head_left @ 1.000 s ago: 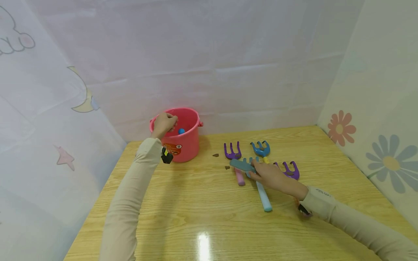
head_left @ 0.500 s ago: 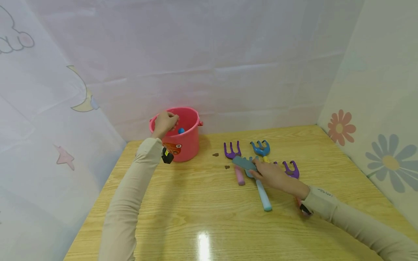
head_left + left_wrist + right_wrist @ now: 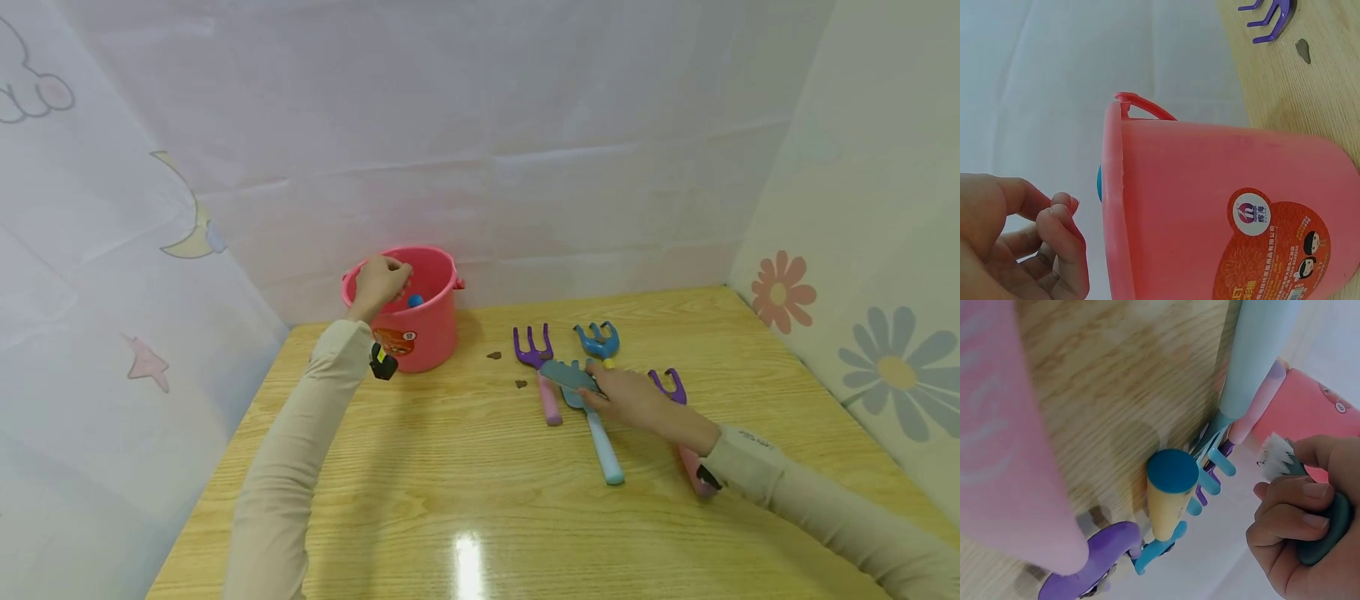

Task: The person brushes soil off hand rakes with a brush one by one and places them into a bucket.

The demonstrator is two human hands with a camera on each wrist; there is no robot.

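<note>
My right hand [image 3: 633, 400] grips a teal brush [image 3: 568, 376] above the toy hand rakes. White bristles [image 3: 1277, 456] of that brush show in the right wrist view, with my fingers curled round its body. Below it in the head view lie a light blue rake [image 3: 604, 450] and a purple rake with a pink handle [image 3: 550, 404]. My left hand [image 3: 378, 285] is over the rim of a pink bucket [image 3: 431, 337], its fingers loosely curled and nothing visible in them. Inside the bucket a small blue thing [image 3: 416, 301] shows.
A blue rake [image 3: 600, 344] with a yellow handle lies behind my right hand. Partly under my right forearm is another purple rake [image 3: 693, 471] with a pink handle. Small brown flakes [image 3: 494, 355] lie on the wooden table [image 3: 420, 500]. Printed cloth walls stand behind and at both sides.
My right hand has shifted a little to the right with the brush, uncovering more of the rear purple rake's tines and handle. My left hand stays almost still over the bucket.
</note>
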